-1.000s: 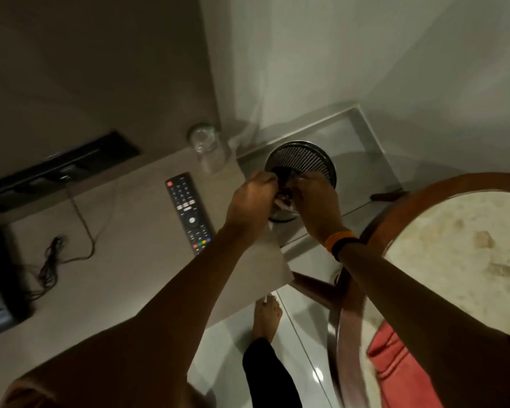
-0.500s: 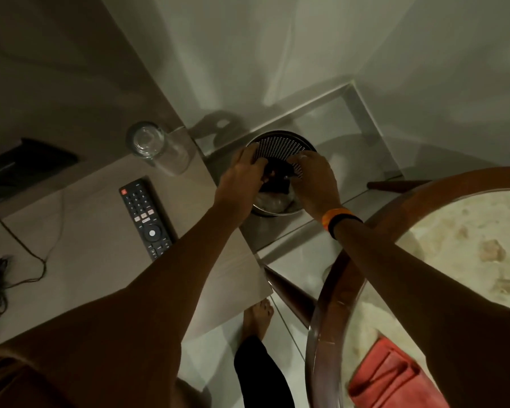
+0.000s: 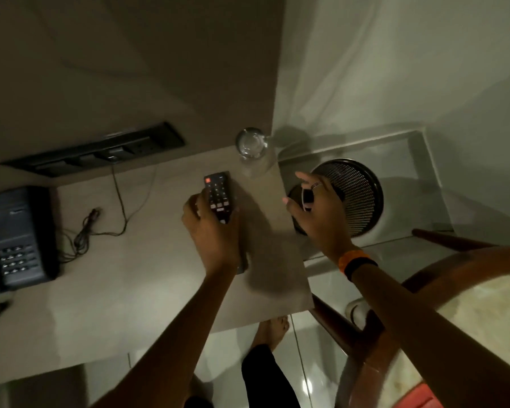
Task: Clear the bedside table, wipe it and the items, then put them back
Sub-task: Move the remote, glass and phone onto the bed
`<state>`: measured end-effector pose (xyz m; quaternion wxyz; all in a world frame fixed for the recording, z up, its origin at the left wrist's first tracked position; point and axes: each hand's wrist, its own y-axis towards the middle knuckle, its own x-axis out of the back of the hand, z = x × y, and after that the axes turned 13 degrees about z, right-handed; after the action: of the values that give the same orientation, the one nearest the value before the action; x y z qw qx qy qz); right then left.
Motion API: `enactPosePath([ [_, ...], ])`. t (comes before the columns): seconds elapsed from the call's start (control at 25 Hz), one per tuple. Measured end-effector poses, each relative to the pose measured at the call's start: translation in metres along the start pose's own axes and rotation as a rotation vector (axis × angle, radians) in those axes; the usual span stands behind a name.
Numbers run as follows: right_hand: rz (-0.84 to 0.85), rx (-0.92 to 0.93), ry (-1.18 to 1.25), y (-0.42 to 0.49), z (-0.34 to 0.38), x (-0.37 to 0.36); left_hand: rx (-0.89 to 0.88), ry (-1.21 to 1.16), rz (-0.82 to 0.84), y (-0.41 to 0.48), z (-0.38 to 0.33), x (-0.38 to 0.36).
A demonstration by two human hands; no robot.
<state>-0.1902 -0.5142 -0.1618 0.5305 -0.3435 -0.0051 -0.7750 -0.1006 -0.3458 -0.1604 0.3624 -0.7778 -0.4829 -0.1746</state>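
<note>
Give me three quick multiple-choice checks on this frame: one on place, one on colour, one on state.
1. Where does the glass stand?
A. back right corner of the bedside table
B. on the floor
C. on the phone

2. What colour is the wristband on the right arm?
A. green
B. orange and black
C. white

3. What is the left hand doing?
A. hanging free
B. gripping the remote
C. holding the glass

Answers: 1 A, it stands at the table's far edge near the mesh bin. 2 B, both bands show. 3 B, fingers wrap the remote's lower half.
</note>
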Motion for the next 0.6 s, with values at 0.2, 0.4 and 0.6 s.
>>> enactPosePath([
  [0.2, 0.075, -0.045, 0.104, 0.055, 0.038, -0.029, 0.078, 0.256, 0.147, 0.013, 0.023, 0.016],
  [0.4, -0.047, -0.015, 0.004, 0.084, 0.048, -0.056, 0.000, 0.519, 0.194, 0.033, 0.021, 0.011],
  [0.6, -0.001, -0.027, -0.101, 0.054, 0.052, -0.067, 0.016, 0.453, 0.208, 0.026, 0.032, 0.034],
])
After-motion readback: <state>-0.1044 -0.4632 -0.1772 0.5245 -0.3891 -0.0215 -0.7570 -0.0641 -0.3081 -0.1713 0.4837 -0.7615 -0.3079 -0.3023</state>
